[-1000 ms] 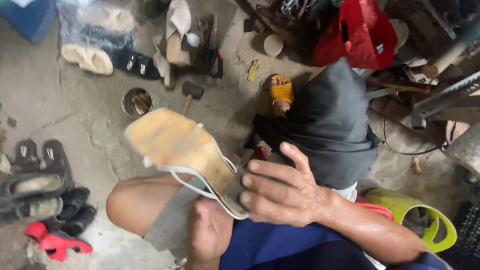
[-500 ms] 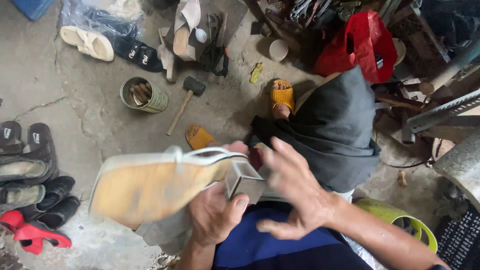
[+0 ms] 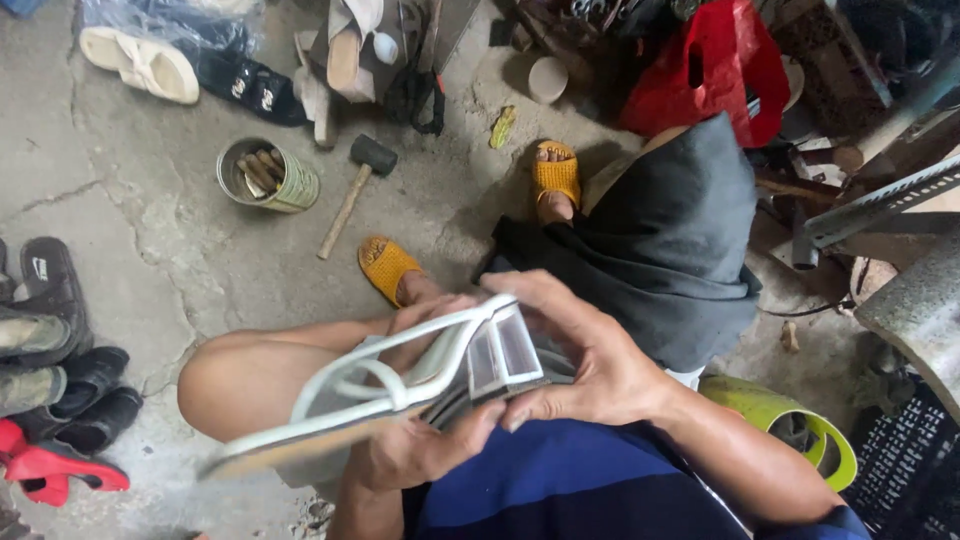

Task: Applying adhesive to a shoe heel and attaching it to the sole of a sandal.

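I hold a pale strappy sandal [image 3: 380, 395] with a clear block heel over my bare knee. It lies strap side up, its toe pointing left. My left hand [image 3: 420, 450] grips it from below, near the middle of the sole. My right hand [image 3: 590, 365] wraps over the heel end, thumb under the transparent heel [image 3: 505, 352]. A dark grey cloth [image 3: 670, 240] lies over my right leg. My feet wear orange slippers [image 3: 388, 266] on the concrete floor.
A hammer [image 3: 356, 185] and a tin can [image 3: 268, 176] of tools lie on the floor ahead. Several dark shoes and a red one [image 3: 50, 465] sit at the left. A red bag [image 3: 715, 65], a green plastic item [image 3: 800, 425] and metal clutter stand at the right.
The sandal has been turned over from sole up to straps up and brought lower over my knee. My right hand has closed over the heel end.
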